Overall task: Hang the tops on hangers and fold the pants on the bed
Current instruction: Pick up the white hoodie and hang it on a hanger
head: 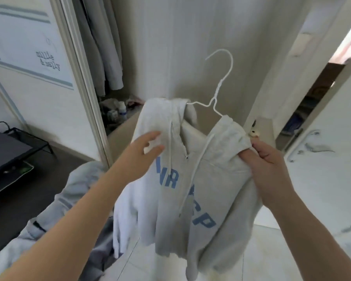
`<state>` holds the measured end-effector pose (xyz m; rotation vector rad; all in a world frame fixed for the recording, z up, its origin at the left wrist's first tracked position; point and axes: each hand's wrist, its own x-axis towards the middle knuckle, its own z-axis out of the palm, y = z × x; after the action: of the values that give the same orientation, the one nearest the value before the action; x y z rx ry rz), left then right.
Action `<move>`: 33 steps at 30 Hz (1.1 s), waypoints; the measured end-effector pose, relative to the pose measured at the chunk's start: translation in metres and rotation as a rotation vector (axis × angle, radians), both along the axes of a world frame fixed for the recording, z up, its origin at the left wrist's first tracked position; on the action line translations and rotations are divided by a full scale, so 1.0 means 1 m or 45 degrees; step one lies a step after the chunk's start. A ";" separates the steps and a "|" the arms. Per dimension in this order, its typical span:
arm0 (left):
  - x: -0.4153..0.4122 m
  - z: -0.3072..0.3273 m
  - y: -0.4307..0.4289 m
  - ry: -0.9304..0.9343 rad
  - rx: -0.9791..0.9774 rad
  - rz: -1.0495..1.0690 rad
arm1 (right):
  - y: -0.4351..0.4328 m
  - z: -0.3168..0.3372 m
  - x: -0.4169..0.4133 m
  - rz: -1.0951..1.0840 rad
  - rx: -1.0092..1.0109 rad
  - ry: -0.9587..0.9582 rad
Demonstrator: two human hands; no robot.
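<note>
You are holding a pale grey zip hoodie (211,179) up in front of you on a white wire hanger (217,92). Your right hand (270,165) is gripping the garment's shoulder, fingers curled round a bunch of fabric. Whether the hanger's wire is also inside that grip is hidden by the cloth. Your left hand (146,151) is reaching to the other shoulder with its fingers straight and spread, holding nothing. It is blurred, so you cannot tell whether the fingertips are pressing the fabric or sitting just short of it.

Only the hanger's hook and the top of its two arms are showing. Both arms are disappearing into the neck opening, and the hood is slumping over the left one. The blue letters across the chest are being broken up by folds and the zip line, so the word cannot be read whole. A white drawstring (195,171) is hanging down the front. The hem and one sleeve are running out of the bottom of the view.

Below your left forearm a heap of grey and pale blue clothes (77,191) is lying, its edges cut off. Behind the hoodie an open wardrobe is showing hanging garments (101,47) and small bottles (122,110) on its floor, too blurred to make out. A dark screen (6,151) is sitting at the left edge, partly cut off.
</note>
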<state>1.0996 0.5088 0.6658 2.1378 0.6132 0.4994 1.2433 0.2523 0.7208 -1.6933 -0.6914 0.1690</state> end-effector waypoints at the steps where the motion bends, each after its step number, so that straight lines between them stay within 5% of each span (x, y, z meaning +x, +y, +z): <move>1: 0.007 0.000 0.004 0.022 -0.027 -0.108 | 0.013 0.003 -0.001 -0.031 0.028 0.026; 6: 0.034 0.021 0.028 -0.022 -0.110 -0.403 | 0.084 0.022 -0.005 -0.095 0.212 0.132; 18: 0.064 0.101 0.110 -0.210 0.016 -0.449 | 0.264 0.128 0.045 -0.019 0.480 0.044; 33: 0.190 0.206 0.230 -0.396 0.522 -0.141 | 0.428 0.303 0.140 0.042 0.785 -0.127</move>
<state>1.2893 0.7393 0.8714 2.3873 0.2275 0.9387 1.3833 0.6801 1.0241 -1.1041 -0.7521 -0.1021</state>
